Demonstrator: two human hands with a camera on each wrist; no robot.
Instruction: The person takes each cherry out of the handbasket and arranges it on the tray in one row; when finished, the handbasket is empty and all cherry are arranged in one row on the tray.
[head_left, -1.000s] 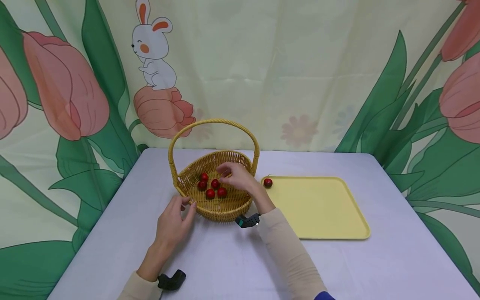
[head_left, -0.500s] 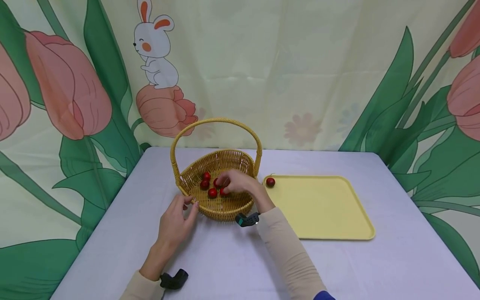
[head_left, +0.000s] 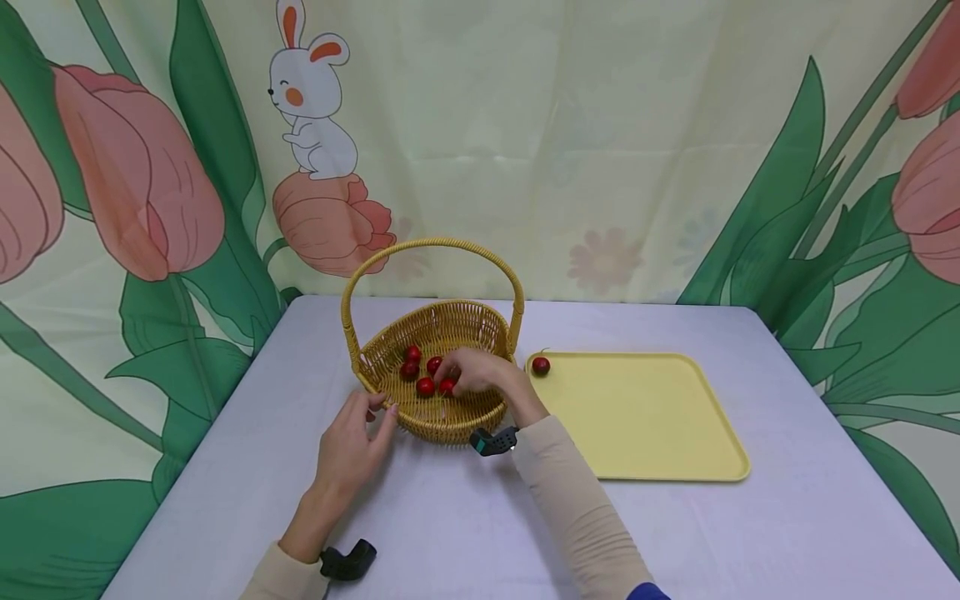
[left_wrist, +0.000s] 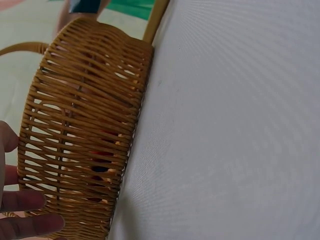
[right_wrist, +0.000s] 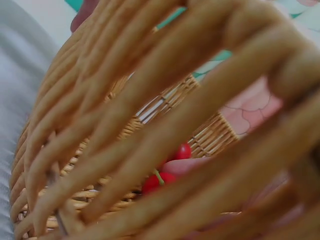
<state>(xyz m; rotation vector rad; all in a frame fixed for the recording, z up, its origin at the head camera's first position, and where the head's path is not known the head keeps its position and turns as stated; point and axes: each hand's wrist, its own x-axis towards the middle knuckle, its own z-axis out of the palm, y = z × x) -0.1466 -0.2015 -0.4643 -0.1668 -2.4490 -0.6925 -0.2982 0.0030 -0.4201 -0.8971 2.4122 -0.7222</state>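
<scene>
left hand [head_left: 349,450] grips the wicker basket [head_left: 441,431], right hand [head_left: 477,371] just dipped to 1 cherry [head_left: 446,387], so mid-pick imo, fingers curled, hold unclear

The left arm [head_left: 306,523] reaches forward, its hand [head_left: 351,446] with bent fingers and the thumb set apart, while the right arm [head_left: 581,500] slants inward and farther forward, its hand [head_left: 476,370] angled down, fingers curled, though whether the fingertips meet is hard to tell.
</scene>
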